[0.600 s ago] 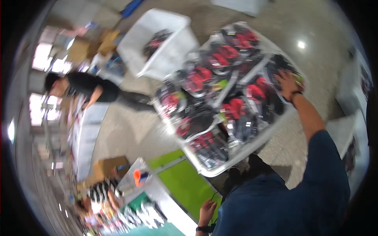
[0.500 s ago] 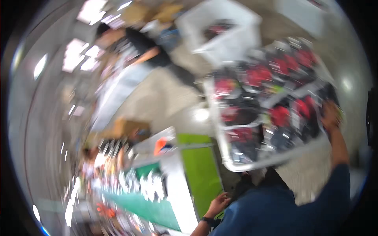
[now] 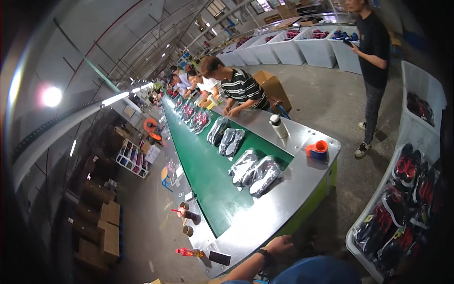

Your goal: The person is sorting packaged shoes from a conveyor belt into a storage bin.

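Observation:
My left hand (image 3: 278, 244), with a dark band on its wrist, hangs beside the near metal edge of the conveyor table (image 3: 302, 177). Its fingers are loosely apart and hold nothing. My right hand is out of view. On the green belt (image 3: 201, 175), pairs of shoes in clear plastic bags (image 3: 266, 176) lie close to the table's end, with more bagged shoes (image 3: 231, 142) farther along. To my right stands a white bin (image 3: 358, 251) full of dark and red shoes (image 3: 396, 203).
A white bottle (image 3: 278, 126) and an orange-and-blue tape dispenser (image 3: 317, 150) stand on the table. A phone (image 3: 219, 258) and a drink bottle (image 3: 189, 252) are at its near left. Co-workers (image 3: 239, 90) line the far side; another person (image 3: 373, 61) stands right. Cartons (image 3: 109, 227) are stacked left.
My view has swung left from the shoe bin to the conveyor table. My right hand, at the bin's right side before, has gone out of view. My left hand stays beside the table.

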Demonstrator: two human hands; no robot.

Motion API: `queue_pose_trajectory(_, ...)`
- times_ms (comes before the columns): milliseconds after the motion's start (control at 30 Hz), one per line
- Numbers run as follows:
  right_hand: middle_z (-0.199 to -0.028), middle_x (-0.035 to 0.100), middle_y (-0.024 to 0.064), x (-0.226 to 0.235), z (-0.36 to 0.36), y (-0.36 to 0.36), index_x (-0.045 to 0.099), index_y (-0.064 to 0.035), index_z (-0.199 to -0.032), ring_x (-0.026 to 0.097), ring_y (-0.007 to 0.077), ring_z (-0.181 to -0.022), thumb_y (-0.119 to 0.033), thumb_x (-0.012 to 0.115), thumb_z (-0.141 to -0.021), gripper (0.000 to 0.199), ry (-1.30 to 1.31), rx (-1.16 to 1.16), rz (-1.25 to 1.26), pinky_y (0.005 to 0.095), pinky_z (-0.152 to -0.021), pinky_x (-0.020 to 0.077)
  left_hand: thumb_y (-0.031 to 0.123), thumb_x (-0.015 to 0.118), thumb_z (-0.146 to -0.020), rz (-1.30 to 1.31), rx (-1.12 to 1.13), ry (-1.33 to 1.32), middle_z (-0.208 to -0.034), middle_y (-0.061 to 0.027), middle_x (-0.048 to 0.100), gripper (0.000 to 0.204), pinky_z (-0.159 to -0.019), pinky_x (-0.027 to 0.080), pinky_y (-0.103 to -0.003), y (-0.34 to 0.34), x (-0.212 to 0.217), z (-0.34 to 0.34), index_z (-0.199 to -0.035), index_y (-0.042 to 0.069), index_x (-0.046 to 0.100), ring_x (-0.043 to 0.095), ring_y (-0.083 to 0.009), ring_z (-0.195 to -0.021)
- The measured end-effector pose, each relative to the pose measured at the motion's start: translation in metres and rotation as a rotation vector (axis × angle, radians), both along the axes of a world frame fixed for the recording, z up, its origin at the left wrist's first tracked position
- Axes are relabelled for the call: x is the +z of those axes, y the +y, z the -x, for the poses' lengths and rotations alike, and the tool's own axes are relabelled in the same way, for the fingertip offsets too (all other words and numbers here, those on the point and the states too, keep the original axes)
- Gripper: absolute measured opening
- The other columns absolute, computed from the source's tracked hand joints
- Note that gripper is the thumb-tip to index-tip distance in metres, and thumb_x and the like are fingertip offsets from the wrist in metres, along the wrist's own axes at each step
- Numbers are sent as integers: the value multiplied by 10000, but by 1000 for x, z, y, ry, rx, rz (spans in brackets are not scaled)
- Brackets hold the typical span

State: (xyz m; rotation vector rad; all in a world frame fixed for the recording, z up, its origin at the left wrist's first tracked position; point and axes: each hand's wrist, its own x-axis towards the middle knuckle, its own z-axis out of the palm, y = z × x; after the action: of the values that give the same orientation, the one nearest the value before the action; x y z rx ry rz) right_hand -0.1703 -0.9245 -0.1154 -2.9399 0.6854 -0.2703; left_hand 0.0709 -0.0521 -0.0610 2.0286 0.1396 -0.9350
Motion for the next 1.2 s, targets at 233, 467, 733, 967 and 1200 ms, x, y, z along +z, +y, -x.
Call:
queue_pose_trajectory(233,-1540,445,206,56,-144,107,420,-10,-1510,415,321,-1436,-43,569,-957,573,-106,5,-174,405,-1179,331,460,685,-905,-289,36,-135,-1207,-231,694,660,-972,525,-441,49,10,-49,-1407,52,554,665,-379,-1131)
queue_pose_trajectory(467,-1469,500,169,121,-213,180,368,-38,-1541,484,252,-1335,-36,557,-962,609,-29,-11,-805,375,-1068,423,543,684,-871,-625,200,-199,-1296,-228,648,683,-1018,488,-467,85,10,-81,-1370,86,601,601,-403,-1220)
queue_pose_trajectory(733,-1319,587,133,100,-300,207,454,-43,-1482,592,215,-1157,-2,616,-881,624,-26,173,-856,353,-948,496,619,692,-837,-630,408,-411,-1482,-206,501,830,-1143,372,-485,60,-17,-148,-1452,92,511,441,-381,-1392)
queue_pose_trajectory(967,-1196,643,141,136,-412,349,523,-28,-1420,627,222,-1085,-49,670,-892,549,33,314,-996,342,-865,536,645,793,-739,-449,605,-550,-1220,-276,663,948,-1009,493,-443,72,38,-220,-1318,-67,552,638,-406,-1158)
queue_pose_trajectory(1200,-1164,648,116,137,-469,444,544,-16,-1391,626,188,-1058,-53,697,-882,532,114,485,-1180,300,-840,523,686,809,-707,-366,567,-477,-1221,-277,655,1011,-996,488,-402,105,95,-276,-1275,-107,544,651,-364,-1137)
